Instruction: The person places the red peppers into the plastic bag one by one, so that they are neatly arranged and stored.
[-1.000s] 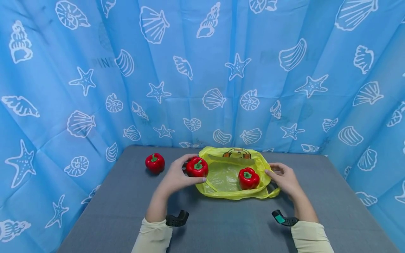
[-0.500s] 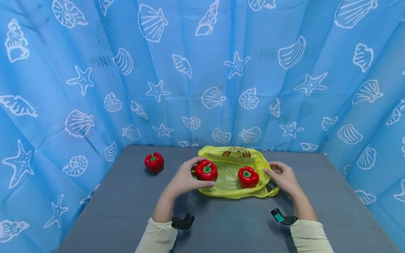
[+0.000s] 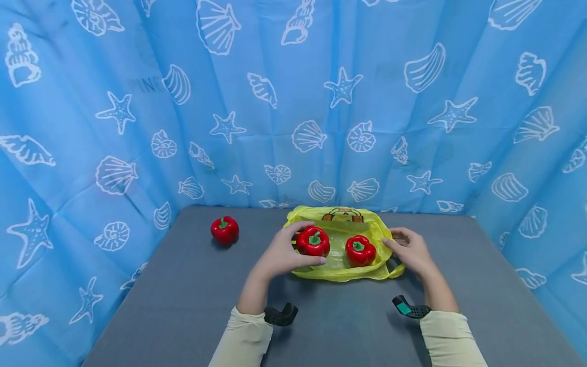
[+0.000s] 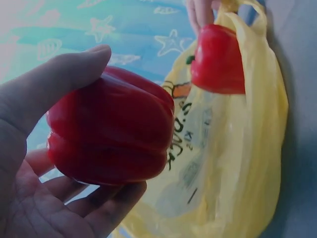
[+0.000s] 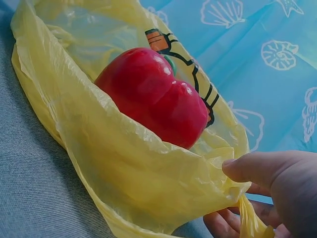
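Note:
My left hand (image 3: 278, 256) grips a red bell pepper (image 3: 314, 243) with a green stem, over the left part of a yellow plastic bag (image 3: 341, 276). In the left wrist view, the thumb lies over this pepper (image 4: 111, 129) and fingers curl beneath it. A second red bell pepper (image 3: 360, 252) sits inside the bag at its right side. At the bag's right edge, my right hand (image 3: 414, 253) pinches the plastic near a handle; the right wrist view shows the thumb on the yellow film (image 5: 133, 168). The bag lies with its mouth spread wide.
Another red bell pepper (image 3: 224, 231) rests on the grey table (image 3: 183, 300), left of the bag. A blue curtain (image 3: 257, 102) with white shells and starfish hangs behind and along the sides. Each wrist carries a black camera mount (image 3: 281, 314).
My left hand has carried its pepper rightward, from the bag's left edge to over its opening. The right hand keeps its grip on the bag's edge. The head view has shifted slightly.

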### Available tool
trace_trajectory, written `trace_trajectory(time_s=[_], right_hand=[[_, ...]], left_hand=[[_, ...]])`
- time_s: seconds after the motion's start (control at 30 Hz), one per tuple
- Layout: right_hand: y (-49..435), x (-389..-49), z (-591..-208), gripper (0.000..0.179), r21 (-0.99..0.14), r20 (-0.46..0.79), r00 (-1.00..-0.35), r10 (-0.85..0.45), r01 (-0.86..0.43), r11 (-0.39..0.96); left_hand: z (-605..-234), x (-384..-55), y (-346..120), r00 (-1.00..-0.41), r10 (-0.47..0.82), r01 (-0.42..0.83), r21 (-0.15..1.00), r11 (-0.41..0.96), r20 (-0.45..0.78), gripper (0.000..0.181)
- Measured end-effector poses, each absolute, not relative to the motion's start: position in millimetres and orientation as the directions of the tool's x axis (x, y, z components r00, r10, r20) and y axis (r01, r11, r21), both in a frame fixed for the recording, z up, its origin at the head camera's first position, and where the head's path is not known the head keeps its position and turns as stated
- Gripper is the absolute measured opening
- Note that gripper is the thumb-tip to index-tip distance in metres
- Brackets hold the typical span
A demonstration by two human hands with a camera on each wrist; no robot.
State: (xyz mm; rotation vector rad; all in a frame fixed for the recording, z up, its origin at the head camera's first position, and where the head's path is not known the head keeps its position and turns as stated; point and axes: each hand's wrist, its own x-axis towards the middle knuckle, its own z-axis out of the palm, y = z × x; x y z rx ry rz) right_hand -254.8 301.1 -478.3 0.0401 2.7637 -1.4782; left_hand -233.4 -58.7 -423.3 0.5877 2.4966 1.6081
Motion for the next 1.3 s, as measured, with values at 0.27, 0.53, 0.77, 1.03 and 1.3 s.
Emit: trace_trajectory(time_s=[0.27, 0.53, 0.77, 1.03, 1.3], right_hand=[[299.6, -252.5, -483.5, 0.064, -0.836, -0.032, -0.999, 0.021, 0.039, 0.547], [302.0, -252.0, -481.1, 0.064, -0.835, -0.027, -0.999, 0.029, 0.038, 0.550], [304.2, -254.8, -476.2, 0.066, -0.823, -0.030, -0.999, 0.029, 0.041, 0.567], [301.0, -255.5, -476.1, 0.064, -0.826, -0.042, -0.999, 0.031, 0.052, 0.561], [299.9, -254.5, -475.3, 0.066, -0.829, -0.043, -0.999, 0.031, 0.053, 0.557]], left_hand=[[-435.7, -240.5, -35.5, -0.927, 0.357, 0.238, 0.911, 0.337, 0.110, 0.083], [-452.5, -247.0, -17.5, -0.952, 0.289, 0.198, 0.924, 0.327, 0.101, 0.080], [-459.1, -250.2, -5.7, -0.954, 0.285, 0.197, 0.916, 0.351, 0.096, 0.082], [-465.9, -250.8, -1.0, -0.961, 0.262, 0.183, 0.912, 0.368, 0.087, 0.085], [-471.4, -252.6, 3.0, -0.969, 0.227, 0.178, 0.909, 0.376, 0.095, 0.083]])
